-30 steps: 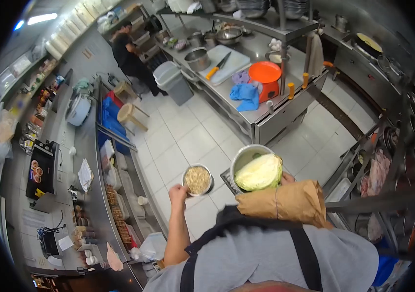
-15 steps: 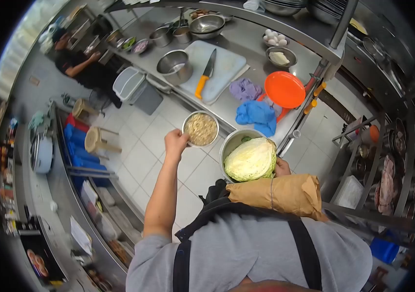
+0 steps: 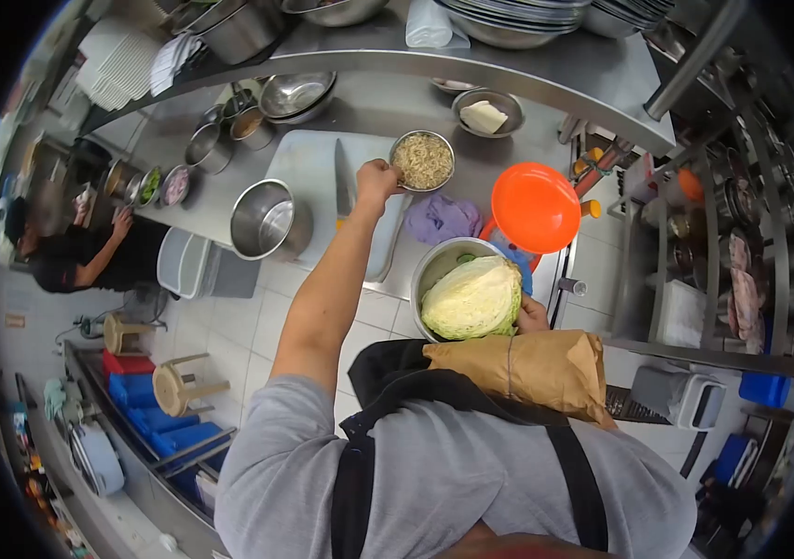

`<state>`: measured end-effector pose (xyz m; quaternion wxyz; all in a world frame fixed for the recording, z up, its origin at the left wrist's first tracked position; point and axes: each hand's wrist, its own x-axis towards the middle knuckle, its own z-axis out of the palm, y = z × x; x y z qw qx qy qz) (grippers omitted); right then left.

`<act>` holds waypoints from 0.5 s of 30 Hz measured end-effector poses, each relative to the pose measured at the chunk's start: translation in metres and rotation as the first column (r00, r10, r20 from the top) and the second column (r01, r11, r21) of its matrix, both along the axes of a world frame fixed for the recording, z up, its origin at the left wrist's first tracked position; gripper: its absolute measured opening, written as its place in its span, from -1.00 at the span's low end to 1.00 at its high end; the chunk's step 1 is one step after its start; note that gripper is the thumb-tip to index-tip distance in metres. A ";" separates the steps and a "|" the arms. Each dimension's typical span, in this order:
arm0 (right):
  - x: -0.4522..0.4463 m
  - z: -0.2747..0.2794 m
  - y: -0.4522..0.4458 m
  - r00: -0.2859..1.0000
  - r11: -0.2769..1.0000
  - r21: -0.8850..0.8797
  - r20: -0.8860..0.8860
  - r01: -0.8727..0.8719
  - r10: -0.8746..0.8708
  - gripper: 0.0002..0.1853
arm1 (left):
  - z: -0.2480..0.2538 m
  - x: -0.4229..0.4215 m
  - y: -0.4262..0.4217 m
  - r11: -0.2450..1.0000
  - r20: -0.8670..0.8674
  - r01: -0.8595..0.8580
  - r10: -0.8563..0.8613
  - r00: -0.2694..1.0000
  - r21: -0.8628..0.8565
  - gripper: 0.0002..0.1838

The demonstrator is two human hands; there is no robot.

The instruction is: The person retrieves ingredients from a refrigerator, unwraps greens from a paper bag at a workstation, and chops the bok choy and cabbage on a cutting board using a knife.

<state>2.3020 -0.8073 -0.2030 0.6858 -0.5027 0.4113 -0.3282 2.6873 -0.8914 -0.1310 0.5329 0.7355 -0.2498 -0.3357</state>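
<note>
With its fingers closed on the rim, my left hand holds a small metal bowl of chopped pale pieces. This bowl is over the steel counter, beside the cutting board; I cannot tell if it touches the counter. My right hand grips the side of a metal pot near my chest. A cut cabbage lies in that pot, with something green behind it. A brown paper package is tucked against my chest by my right arm.
On the board lies a knife, partly behind my arm. An empty metal pot, a purple cloth and an orange plate are on the counter. A shelf edge runs overhead. Another person works at far left.
My left hand has carried the bowl forward, from above the floor to over the counter by the cutting board. My view has turned. The cabbage pot and package stay near my chest.
</note>
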 end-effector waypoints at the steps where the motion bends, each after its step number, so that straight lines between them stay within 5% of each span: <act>1: -0.001 -0.004 -0.002 0.999 0.999 -0.028 -0.029 0.015 -0.016 -0.86 | -0.005 -0.003 -0.015 0.999 -0.001 0.030 -0.030 1.000 0.029 -0.87; 5: 0.022 0.004 0.012 0.988 0.985 0.093 0.035 0.146 -0.150 -0.85 | -0.026 -0.005 -0.056 0.984 0.004 0.162 -0.163 0.987 0.077 -0.82; 8: 0.068 0.070 0.038 0.970 0.965 0.133 0.064 0.226 -0.235 -0.78 | -0.059 0.002 -0.077 0.966 -0.080 0.244 -0.238 0.968 0.085 -0.83; 9: 0.068 0.051 0.044 0.979 0.980 0.073 0.070 0.185 -0.191 -0.71 | -0.092 0.011 -0.094 0.924 0.103 0.377 -0.382 0.918 0.064 -0.82; 11: 0.083 0.029 0.062 0.964 0.964 0.076 0.061 0.253 -0.258 -0.72 | -0.093 0.029 -0.090 0.864 0.032 0.497 -0.501 0.865 0.079 -0.76; 12: 0.092 0.021 0.072 0.943 0.942 0.075 0.053 0.326 -0.330 -0.74 | -0.048 0.039 -0.072 0.866 -0.218 0.492 -0.466 0.858 0.086 -0.70; 13: 0.101 0.016 0.083 0.929 0.928 0.079 0.041 0.364 -0.368 -0.74 | -0.017 0.058 -0.056 0.873 -0.224 0.478 -0.449 0.865 0.096 -0.70; 14: 0.112 0.016 0.092 0.923 0.921 0.081 0.032 0.380 -0.384 -0.74 | 0.010 0.080 -0.039 0.820 0.203 0.542 -0.571 0.795 0.185 -0.62; 15: 0.120 0.020 0.101 0.916 0.914 0.085 0.025 0.398 -0.401 -0.74 | 0.036 0.097 -0.024 0.774 0.576 0.557 -0.613 0.541 0.300 -0.54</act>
